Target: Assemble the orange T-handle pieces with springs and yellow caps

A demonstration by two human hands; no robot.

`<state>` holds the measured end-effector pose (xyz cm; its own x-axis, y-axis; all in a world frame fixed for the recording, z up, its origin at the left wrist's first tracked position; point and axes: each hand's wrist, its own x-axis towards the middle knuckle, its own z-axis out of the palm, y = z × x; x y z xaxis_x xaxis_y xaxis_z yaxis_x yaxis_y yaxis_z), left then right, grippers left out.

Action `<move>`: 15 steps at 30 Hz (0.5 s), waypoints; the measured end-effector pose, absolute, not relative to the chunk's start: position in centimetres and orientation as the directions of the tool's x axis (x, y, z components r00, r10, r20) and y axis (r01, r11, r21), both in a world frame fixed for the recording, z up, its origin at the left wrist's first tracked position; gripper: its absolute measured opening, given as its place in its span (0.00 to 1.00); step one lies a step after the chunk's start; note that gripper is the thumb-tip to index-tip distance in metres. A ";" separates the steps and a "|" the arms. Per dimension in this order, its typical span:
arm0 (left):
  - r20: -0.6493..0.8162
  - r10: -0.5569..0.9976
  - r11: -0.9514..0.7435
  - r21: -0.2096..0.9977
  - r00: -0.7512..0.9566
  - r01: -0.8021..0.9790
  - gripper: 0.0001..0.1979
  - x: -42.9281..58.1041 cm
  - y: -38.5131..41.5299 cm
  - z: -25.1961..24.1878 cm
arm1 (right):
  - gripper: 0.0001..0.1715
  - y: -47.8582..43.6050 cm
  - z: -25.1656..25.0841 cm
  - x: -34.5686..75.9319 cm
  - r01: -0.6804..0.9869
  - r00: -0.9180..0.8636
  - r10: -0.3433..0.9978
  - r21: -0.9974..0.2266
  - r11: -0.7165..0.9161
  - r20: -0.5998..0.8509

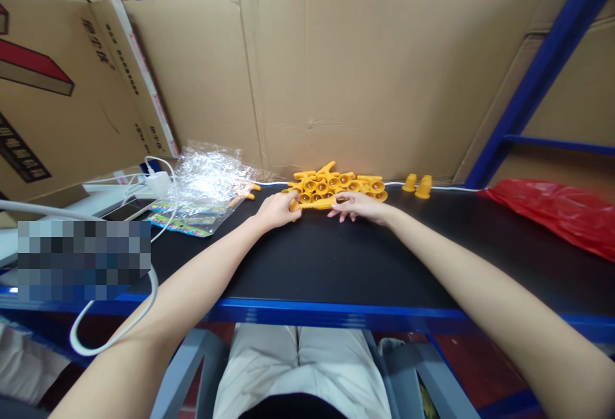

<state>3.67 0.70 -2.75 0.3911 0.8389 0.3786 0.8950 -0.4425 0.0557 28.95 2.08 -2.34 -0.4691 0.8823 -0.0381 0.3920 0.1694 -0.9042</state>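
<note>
A yellow plastic piece (318,204), long and narrow, lies crosswise between my two hands at the near side of a yellow pile. My left hand (278,210) is closed around its left end, where the fingers partly hide it. At the other end, my right hand (359,206) pinches it with the thumb and forefinger while the remaining fingers hang loosely below. Just behind are several yellow cup-ended pieces (334,182) with round openings facing me, heaped together with yellow stick-like parts. Their exact kind is not clear.
Clear plastic bags (206,175) lie left of the pile, beside a phone (129,209) and a white charger (158,182) with cables. Two yellow caps (423,187) stand at the right, before a red plastic bag (552,211). Cardboard (360,73) walls the black table (336,265).
</note>
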 end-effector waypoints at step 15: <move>0.353 0.867 -0.403 0.077 0.353 0.912 0.16 3.7 0.8 -2.6 | 0.28 2.3 -2.6 28.8 0.375 -0.433 0.902 -0.910 0.176 -0.004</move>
